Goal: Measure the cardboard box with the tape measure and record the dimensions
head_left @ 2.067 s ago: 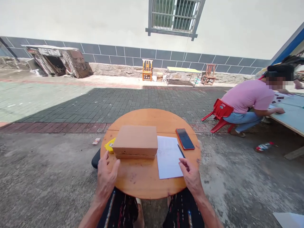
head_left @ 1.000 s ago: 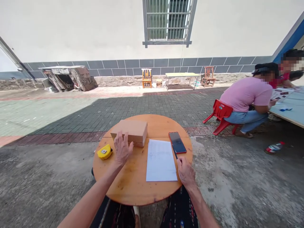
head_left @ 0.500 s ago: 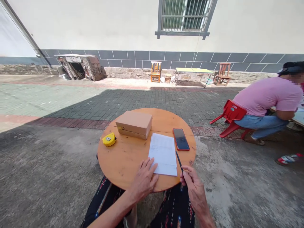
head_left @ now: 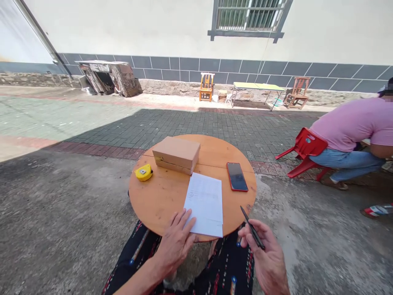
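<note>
A small round wooden table [head_left: 159,200] stands in front of my knees. My left hand [head_left: 176,243] lies flat with fingers spread, fingertips on the near left corner of a white sheet of paper [head_left: 205,201]. My right hand [head_left: 267,258] is off the table's near right edge, closed round a black pen [head_left: 252,232]. A closed cardboard box [head_left: 177,154] sits at the far side of the table. A yellow tape measure [head_left: 143,172] lies to its left. A phone in a red case [head_left: 237,176] lies on the right.
A person in a pink shirt [head_left: 356,123] sits on a red plastic chair [head_left: 305,149] at the right. Small wooden chairs [head_left: 206,86] and a low folding table [head_left: 257,88] stand by the far wall. A bottle [head_left: 377,210] lies on the ground at right.
My left hand pushed the box away, then came back onto the paper and slid it toward me. My right hand picked the pen up off the table.
</note>
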The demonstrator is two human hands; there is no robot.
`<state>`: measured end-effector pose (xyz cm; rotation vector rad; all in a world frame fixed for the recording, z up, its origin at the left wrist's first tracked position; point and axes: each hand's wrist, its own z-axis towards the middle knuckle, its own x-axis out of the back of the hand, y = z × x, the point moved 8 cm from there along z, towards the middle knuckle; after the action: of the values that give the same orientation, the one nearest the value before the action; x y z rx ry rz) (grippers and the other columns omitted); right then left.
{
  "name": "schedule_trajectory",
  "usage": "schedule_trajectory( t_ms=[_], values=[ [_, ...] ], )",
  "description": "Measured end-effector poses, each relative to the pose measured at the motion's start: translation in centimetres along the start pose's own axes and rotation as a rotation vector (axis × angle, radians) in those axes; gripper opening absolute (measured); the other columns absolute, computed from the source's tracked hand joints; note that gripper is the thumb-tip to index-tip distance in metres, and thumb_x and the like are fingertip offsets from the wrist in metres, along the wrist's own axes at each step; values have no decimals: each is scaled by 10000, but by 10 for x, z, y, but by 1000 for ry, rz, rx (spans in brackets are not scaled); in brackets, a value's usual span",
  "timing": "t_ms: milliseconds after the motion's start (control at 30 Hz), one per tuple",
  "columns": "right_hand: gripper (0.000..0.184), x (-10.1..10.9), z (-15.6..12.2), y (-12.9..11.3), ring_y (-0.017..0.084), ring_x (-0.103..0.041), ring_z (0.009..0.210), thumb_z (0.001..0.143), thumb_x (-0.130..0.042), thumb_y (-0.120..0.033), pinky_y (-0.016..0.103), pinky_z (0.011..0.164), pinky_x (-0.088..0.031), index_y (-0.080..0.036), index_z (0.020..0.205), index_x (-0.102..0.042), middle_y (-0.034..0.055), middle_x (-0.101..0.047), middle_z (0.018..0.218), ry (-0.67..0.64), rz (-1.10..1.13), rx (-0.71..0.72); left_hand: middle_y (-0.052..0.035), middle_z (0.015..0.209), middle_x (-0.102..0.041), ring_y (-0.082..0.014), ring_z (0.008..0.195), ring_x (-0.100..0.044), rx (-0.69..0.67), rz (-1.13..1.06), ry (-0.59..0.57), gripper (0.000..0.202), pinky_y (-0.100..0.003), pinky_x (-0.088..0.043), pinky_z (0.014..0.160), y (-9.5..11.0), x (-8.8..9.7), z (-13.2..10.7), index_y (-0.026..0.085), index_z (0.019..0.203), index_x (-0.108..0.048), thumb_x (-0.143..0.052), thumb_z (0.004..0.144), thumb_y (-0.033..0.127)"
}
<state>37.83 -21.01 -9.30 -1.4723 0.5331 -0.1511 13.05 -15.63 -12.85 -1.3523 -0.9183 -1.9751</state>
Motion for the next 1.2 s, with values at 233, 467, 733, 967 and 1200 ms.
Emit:
schedule_trajectory(
  t_ms=[233, 467, 733, 967, 1200],
  values=[
    [331, -7, 1, 4, 116, -489, 520, 802, -739, -462, 239, 542, -383, -201, 1004, -715, -53, -541, 529, 105, -42, 36, -74, 1449, -523, -293, 1333, -470, 0, 3, 24, 373, -529, -388, 1110, 6, 2, -10, 257, 1295, -583, -543, 926, 295],
    [362, -21, 3, 1, 126, -505, 465, 776, -730, -520, 249, 498, -399, -189, 910, -665, -48, -562, 515, 149, -54, 5, -100, 1403, -558, -309, 1270, -514, 34, -114, 22, 371, -526, -439, 1056, -4, 15, -1, 242, 1260, -615, -571, 897, 310],
    [318, -19, -3, 5, 139, -535, 438, 686, -806, -436, 239, 441, -409, -198, 817, -639, -29, -603, 492, 157, -4, -35, -143, 1295, -598, -281, 1238, -526, 240, -285, 181, 334, -480, -441, 1055, -84, 44, 97, 165, 1196, -642, -497, 911, 262],
    [381, -6, -14, 13, 202, -654, 562, 680, -790, -492, 261, 444, -461, -184, 883, -696, 46, -720, 667, 216, 0, -122, -167, 1416, -503, -320, 1326, -450, 290, -307, 176, 465, -514, -382, 1102, -114, 34, 152, 132, 1320, -547, -545, 869, 246],
    [322, -9, -13, 14, 161, -593, 503, 744, -757, -484, 250, 467, -453, -195, 831, -643, -9, -652, 538, 174, -137, -64, -113, 1401, -542, -280, 1317, -466, 118, -320, 71, 338, -459, -428, 1091, -37, 25, 69, 187, 1183, -648, -543, 862, 184]
  ],
)
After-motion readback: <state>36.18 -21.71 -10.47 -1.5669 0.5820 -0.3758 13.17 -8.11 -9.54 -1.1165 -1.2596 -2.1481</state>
